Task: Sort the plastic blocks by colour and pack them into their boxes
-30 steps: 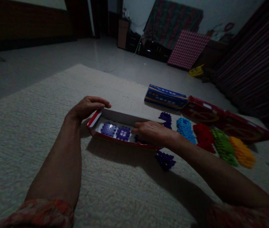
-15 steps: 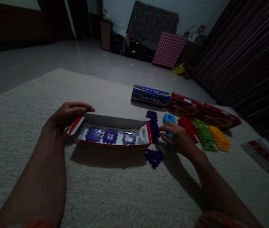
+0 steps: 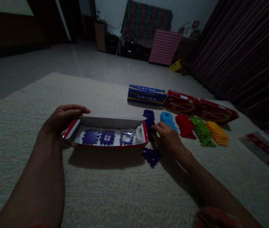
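In head view, see left hand [image 3: 65,116] loosely extended, clasping nothing, by the far left corner of the box [image 3: 113,123], right hand [image 3: 168,138] half-curled at purple blocks [image 3: 149,116] short of the far edge of the mat [image 3: 106,190], cannot tell if gripping any, and judge them light, stiff, best pinched by notched edges.

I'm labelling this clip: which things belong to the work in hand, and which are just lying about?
Seems in use:
open box, by the left hand
purple pieces, in the box and by the right hand
probably blue pieces, red pieces, green pieces and orange pieces

Seems just lying about:
blue carton
red boxes
checked cloth
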A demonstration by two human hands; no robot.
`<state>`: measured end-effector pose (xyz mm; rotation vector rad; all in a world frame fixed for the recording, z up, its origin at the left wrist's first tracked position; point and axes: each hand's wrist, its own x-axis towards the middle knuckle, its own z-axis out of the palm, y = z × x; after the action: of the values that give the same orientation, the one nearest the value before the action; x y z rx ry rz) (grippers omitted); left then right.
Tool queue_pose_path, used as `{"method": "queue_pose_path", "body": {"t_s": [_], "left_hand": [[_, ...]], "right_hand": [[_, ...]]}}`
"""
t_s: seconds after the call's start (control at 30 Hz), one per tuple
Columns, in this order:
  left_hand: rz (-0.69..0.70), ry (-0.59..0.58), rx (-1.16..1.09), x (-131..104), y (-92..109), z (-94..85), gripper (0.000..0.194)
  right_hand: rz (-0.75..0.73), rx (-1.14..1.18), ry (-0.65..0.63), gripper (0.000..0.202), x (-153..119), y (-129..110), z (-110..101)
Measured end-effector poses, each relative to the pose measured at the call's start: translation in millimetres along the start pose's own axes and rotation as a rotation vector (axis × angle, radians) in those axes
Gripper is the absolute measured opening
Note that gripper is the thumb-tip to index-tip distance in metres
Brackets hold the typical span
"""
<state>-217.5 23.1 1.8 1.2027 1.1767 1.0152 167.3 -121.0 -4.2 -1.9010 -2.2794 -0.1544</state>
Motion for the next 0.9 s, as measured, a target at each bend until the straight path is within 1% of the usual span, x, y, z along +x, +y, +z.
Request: {"method": "queue_pose_path", "body": {"t_s": [0.17, 0.27, 0.43, 0.6, 0.73, 0.9], "left_hand": [[0.023, -0.014, -0.006, -1, 0, 4.6, 0.021], [0.055, -0.046, -0.048, 0, -2, 5.6, 0.02], [0.084, -0.079, -0.099, 7, -9, -1.3, 0.02], [0.184, -0.064, -0.145, 13, -10, -6.0, 0.02], [0.258, -0.05, -0.087, 11, -4, -8.6, 0.025], [0.323, -0.016, 0.078, 2, 8, -17.5, 0.026]], "right_hand": [[-0.026, 0.052, -0.015, 0.023, 0, 2, 2], [-0.047, 0.095, 0.02, 0.025, -1, 6, 5], [-0.064, 0.141, 0.082, 0.021, 1, 16, 17], [-0.059, 0.178, 0.096, 0.017, 2, 22, 20], [-0.058, 0.224, 0.081, 0.016, 1, 23, 20], [-0.046, 0.272, 0.104, 0.018, 1, 22, 23]]}}
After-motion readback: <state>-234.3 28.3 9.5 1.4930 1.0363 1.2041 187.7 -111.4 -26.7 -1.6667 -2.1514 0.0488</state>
